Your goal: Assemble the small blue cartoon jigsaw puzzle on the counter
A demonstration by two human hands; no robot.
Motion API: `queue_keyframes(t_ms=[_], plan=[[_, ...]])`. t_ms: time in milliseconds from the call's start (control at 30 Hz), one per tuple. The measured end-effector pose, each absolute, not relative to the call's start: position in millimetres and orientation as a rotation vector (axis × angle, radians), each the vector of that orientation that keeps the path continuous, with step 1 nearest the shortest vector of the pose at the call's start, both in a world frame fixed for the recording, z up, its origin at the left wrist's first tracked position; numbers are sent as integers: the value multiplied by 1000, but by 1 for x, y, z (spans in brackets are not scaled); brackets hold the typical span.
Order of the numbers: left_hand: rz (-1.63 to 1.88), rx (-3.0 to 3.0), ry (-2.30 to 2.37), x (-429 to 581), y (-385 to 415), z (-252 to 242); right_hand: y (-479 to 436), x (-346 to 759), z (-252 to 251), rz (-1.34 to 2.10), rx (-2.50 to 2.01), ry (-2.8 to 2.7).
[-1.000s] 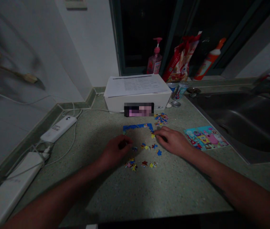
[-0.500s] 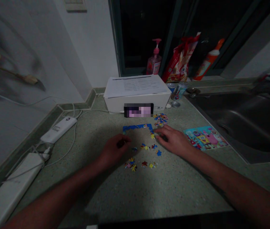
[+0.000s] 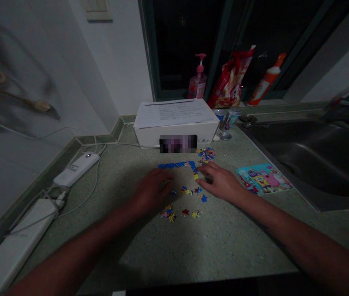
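On the speckled counter (image 3: 211,242) lies a joined blue strip of jigsaw pieces (image 3: 177,165). My left hand (image 3: 151,191) rests just below its left end, fingers stretched forward and flat on the counter, holding nothing. My right hand (image 3: 222,181) lies at the strip's right end, with fingers apart. Its thumb and forefinger tips are beside a small yellow piece (image 3: 196,176). Between my hands lie loose coloured pieces (image 3: 189,191), with more nearer me (image 3: 170,213). A small heap of pieces (image 3: 205,154) sits behind my right hand.
A cartoon reference picture (image 3: 263,179) lies right of my right hand, beside a steel sink (image 3: 316,156). A white box (image 3: 174,127) topped with paper stands behind the puzzle. A soap pump (image 3: 197,84), red bag (image 3: 233,80), orange bottle (image 3: 265,82) and can (image 3: 231,119) line the window. A white device (image 3: 76,169), power strip (image 3: 11,242) and cables lie left.
My left hand has uncurled from a loose fist and reached forward toward the blue strip. My right hand has shifted slightly left. The view has tipped a little.
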State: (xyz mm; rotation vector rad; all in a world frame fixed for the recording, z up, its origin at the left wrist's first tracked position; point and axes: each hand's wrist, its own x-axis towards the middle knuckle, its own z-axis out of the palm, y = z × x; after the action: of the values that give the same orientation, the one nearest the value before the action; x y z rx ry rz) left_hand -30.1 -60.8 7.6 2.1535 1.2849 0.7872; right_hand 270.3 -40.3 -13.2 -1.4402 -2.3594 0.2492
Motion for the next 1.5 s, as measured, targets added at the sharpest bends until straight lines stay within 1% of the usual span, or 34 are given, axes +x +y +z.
queue_keyframes(t_ms=[200,300,533,867,1200,1500], plan=[[458,2438,1202,11,-48,19,-37,271,-15,302,-1474,-2343],[374,2532,1225,28,-41,15,-36,273,-16,331,-1481,-2334],[399,2620,1281,34,-36,-4,-39,273,-14,367,-1426,-2310],[496,2606,1236,28,-35,-14,-39,270,-15,557,-1388,-2199],[501,2644,1213,30,-35,-17,-37,270,-18,551,-1411,-2188],[561,2648,1191,30,-32,-14,-36,265,-18,442,-1505,-2185]])
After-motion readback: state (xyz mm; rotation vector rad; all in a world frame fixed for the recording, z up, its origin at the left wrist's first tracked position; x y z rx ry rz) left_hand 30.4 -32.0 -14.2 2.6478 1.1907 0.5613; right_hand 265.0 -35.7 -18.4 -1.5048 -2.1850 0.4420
